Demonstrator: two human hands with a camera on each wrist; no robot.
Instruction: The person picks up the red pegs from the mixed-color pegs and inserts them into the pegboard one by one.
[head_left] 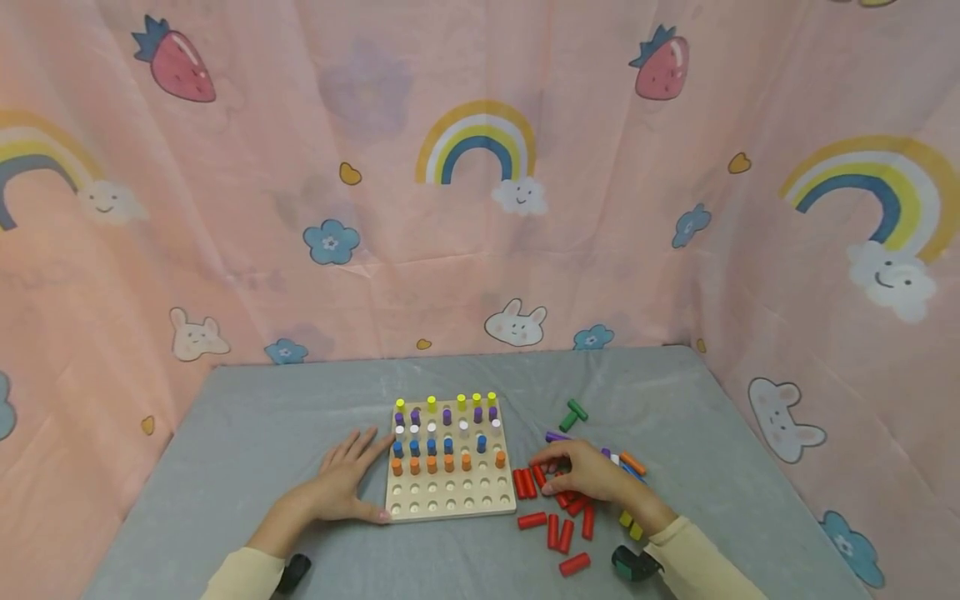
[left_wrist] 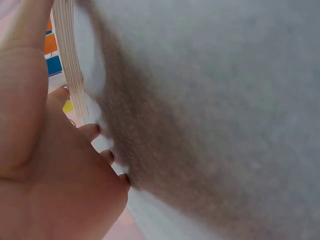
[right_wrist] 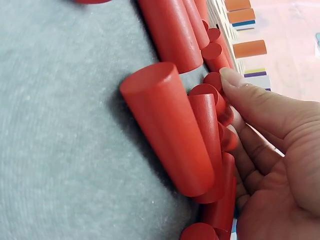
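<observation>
Red pegs (head_left: 566, 536) crowd the right hand (head_left: 588, 473) — left hand (head_left: 337, 490) touches the pegboard (head_left: 459, 497).

Head view looking forward-down, wrist views close in, pegboard (head_left: 441, 496) shared

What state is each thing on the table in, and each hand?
Pegboard: flat, nearest two rows unfilled
Inserted pegs: upright, five rows with gaps
Red pegs: outside the board
Green pegs: lying loose
Other loose pegs: some partly hidden
Left hand: spread out, touching pegboard
Right hand: at red pegs, grip unclear

Red pegs (head_left: 566, 536) lie beside a pegboard (head_left: 441, 496)
</observation>
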